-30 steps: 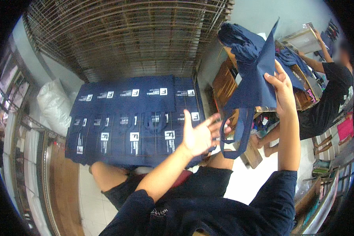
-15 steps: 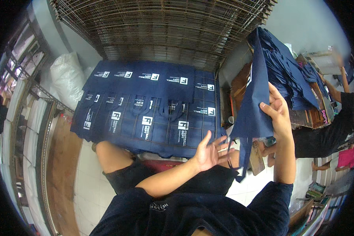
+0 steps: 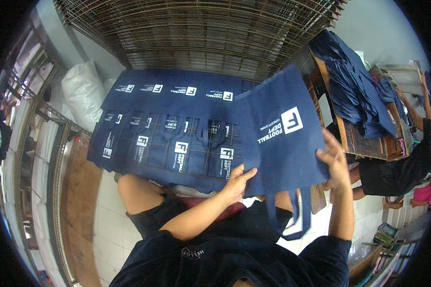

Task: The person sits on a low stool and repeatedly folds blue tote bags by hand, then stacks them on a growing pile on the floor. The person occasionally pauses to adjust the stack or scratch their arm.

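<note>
A navy blue tote bag with a white print is spread in front of me, its handle loops hanging from the near edge. Its lower left corner is pinched by my left hand, thumb on top. My right hand grips the right edge, with its fingers partly hidden by the bag. Beneath and left of this bag, more printed navy tote bags lie in overlapping rows on a wire mesh rack. The held bag covers the right end of those rows.
Tall stacked wire racks rise behind the bags. At right, a pile of navy bags lies on a wooden table, with another person beside it. A clear plastic sack stands at left, near metal shelving.
The bag has swung left from the pile and turned flat, its print now facing up. My left hand, open before, has closed on its corner. The right hand has moved slightly lower.
</note>
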### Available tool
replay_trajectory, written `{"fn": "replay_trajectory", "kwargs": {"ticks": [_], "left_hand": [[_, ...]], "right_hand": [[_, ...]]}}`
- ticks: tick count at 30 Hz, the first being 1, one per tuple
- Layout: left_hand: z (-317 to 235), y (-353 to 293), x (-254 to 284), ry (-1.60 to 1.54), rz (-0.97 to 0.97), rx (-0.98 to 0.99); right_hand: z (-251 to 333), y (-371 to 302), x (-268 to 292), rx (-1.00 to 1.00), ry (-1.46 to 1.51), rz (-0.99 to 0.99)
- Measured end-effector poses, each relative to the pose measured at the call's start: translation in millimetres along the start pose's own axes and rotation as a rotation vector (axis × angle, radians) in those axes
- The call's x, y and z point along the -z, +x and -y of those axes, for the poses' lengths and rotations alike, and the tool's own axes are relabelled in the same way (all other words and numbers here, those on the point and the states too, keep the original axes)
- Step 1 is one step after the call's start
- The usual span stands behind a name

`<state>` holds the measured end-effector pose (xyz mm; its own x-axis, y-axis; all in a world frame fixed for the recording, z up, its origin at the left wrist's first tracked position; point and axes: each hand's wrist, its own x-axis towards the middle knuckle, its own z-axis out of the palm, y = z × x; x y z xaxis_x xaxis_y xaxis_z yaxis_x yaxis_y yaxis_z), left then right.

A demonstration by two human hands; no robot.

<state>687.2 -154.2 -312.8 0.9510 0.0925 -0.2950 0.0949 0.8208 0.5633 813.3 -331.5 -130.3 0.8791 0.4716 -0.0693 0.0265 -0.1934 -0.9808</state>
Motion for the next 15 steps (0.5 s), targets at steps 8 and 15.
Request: {"fn": "replay_trajectory", "kwargs": {"ticks": [8,15], "left_hand": [[14,51,68,0.925,-0.15,-0.328],[4,115,76,0.844,-0.071,-0.413]], "right_hand": [[-176,-10,0,-0.428,-0.164,-0.114],[-228,27,12,-0.387,0.174,-0.212]]}}
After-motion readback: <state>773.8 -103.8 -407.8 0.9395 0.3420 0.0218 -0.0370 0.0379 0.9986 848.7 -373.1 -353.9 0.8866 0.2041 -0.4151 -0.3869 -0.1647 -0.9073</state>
